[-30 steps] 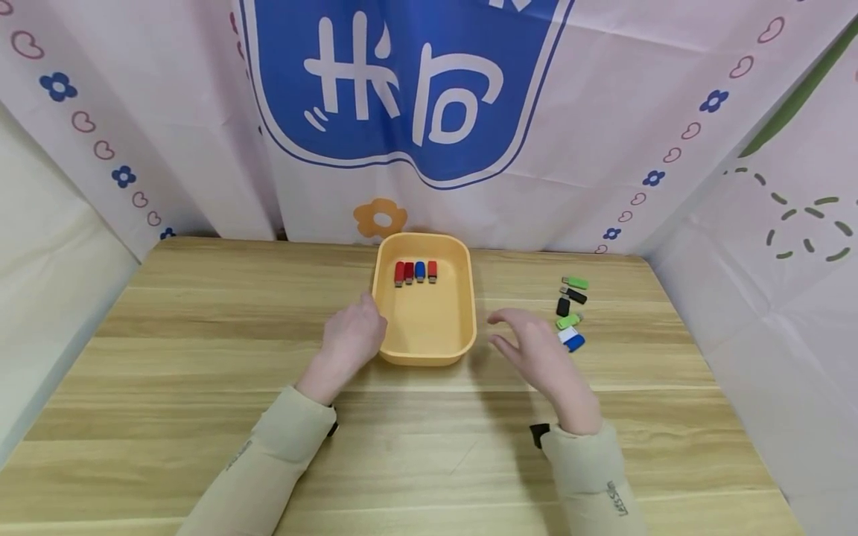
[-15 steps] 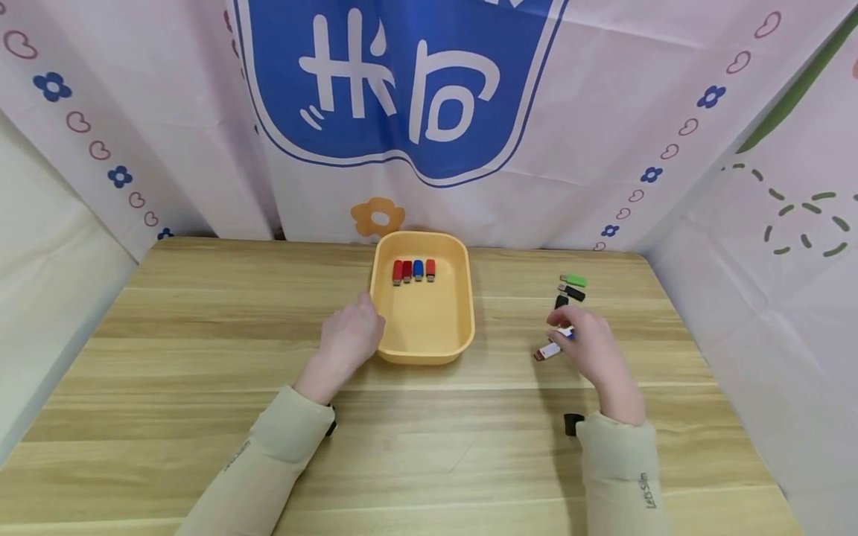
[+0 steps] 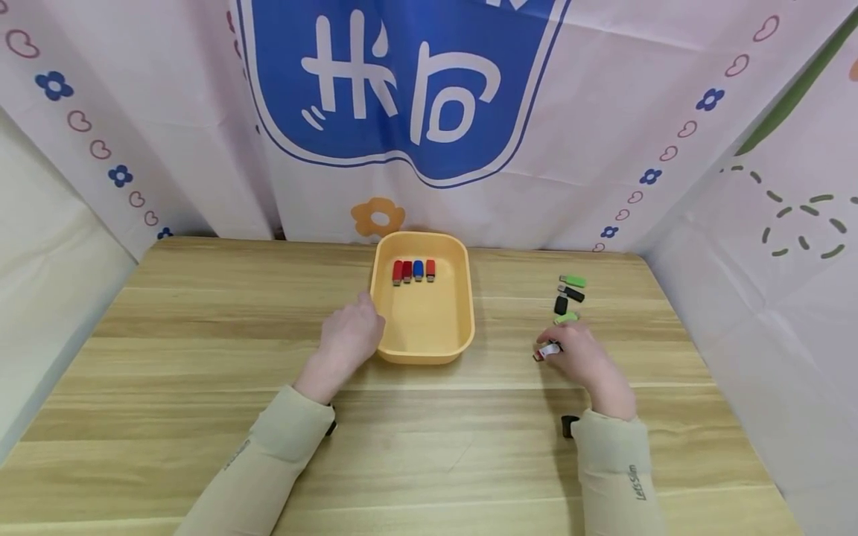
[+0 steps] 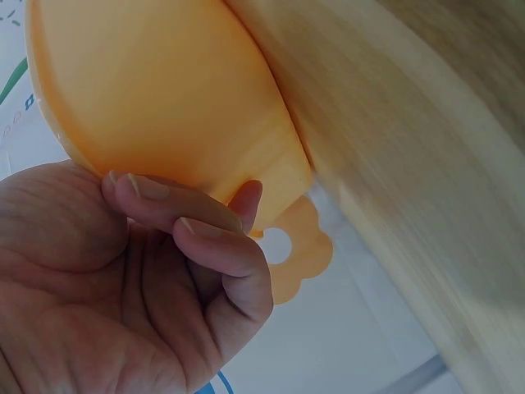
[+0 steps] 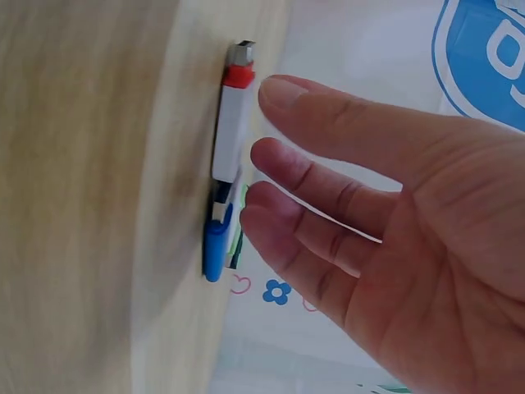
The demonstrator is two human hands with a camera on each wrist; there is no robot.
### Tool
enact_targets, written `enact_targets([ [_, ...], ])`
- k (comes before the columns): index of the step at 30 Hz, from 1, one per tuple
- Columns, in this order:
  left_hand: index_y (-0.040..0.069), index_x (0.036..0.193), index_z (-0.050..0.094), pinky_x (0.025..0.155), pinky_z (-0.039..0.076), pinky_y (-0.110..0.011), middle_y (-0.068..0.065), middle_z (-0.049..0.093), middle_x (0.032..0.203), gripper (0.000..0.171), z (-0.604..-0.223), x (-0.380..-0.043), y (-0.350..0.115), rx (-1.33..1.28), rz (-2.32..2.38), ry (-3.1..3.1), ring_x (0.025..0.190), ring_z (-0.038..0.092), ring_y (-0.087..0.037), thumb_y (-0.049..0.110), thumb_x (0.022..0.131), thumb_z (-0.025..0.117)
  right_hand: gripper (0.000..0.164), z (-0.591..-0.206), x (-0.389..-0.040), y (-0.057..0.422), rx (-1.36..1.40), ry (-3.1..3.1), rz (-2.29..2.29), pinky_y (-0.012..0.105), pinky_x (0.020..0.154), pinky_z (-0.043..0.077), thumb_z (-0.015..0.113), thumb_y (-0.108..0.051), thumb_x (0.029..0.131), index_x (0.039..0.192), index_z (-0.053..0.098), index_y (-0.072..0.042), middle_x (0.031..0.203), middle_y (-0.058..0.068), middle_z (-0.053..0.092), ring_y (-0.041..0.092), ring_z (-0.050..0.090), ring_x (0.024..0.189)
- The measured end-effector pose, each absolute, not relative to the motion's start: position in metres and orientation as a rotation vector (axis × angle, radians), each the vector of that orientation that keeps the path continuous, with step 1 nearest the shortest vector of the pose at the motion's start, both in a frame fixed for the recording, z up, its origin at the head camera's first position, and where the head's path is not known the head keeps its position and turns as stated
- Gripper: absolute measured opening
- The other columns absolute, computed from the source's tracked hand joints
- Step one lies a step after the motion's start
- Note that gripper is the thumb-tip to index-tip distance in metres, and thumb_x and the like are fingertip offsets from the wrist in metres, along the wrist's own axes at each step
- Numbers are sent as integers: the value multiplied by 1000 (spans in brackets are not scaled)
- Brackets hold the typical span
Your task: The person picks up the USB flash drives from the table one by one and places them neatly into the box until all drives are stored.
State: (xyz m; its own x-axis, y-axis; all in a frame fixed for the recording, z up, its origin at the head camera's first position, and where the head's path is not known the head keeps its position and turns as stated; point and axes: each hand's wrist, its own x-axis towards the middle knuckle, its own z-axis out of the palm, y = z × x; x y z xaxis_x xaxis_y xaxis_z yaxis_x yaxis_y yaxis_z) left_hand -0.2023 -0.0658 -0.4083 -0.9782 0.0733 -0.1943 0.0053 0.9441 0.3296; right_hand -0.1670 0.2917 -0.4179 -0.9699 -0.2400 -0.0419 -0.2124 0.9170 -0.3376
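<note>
My left hand (image 3: 350, 335) grips the left wall of a yellow plastic tray (image 3: 424, 357); the left wrist view shows its curled fingers (image 4: 221, 246) at the tray's rim. My right hand (image 3: 593, 368) is over the table right of the tray, thumb and fingers parted. Just beside those fingertips, in the right wrist view, lies a white USB stick (image 5: 231, 127) with a red end and a metal plug. It lies almost end to end with a blue USB stick (image 5: 215, 246), which the hand covers in the head view. A gap shows between hand and sticks.
Inside the tray, several USB sticks stand in a row near the far end, among them a blue one (image 3: 418, 269). Beyond my right hand lie a green stick (image 3: 573, 281), two black sticks (image 3: 571, 294) and another green one (image 3: 566, 318). A printed curtain (image 3: 302, 193) hangs behind the table.
My right hand has moved right from beside the tray to the sticks, then slightly back left and nearer. The white stick has shifted left and nearer. My left hand stays on the tray.
</note>
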Motion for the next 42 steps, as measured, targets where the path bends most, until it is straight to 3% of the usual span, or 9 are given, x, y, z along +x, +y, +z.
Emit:
enact_targets([
  [5,-7,123,48,48,43,-32,-13,57,74,36,-407,-202,-66,64,484,2889,60,57,-24,23,103,46,15,-421,-166,291,-358,3002,-497,52,90,51,74,3,82,95,76,-5,99,16,67,33,58,97],
  [13,-6,121,49,48,43,-33,-13,57,75,34,-407,-202,-67,53,485,2883,60,57,-24,23,103,46,10,-421,-169,290,-334,2938,-498,46,81,55,72,3,85,91,74,-4,92,11,72,27,65,90],
  [28,-6,115,51,49,46,-36,-14,57,71,30,-410,-202,-67,83,511,2942,59,57,-25,21,101,49,11,-421,-168,285,-283,2886,-604,32,68,45,71,2,87,86,62,-5,80,5,63,17,54,74],
  [42,-6,116,51,44,41,-31,-10,53,64,31,-411,-200,-68,111,538,2957,53,53,-22,20,101,52,9,-416,-168,276,-321,3016,-742,44,80,56,73,-6,88,91,67,-11,92,6,72,21,68,87],
])
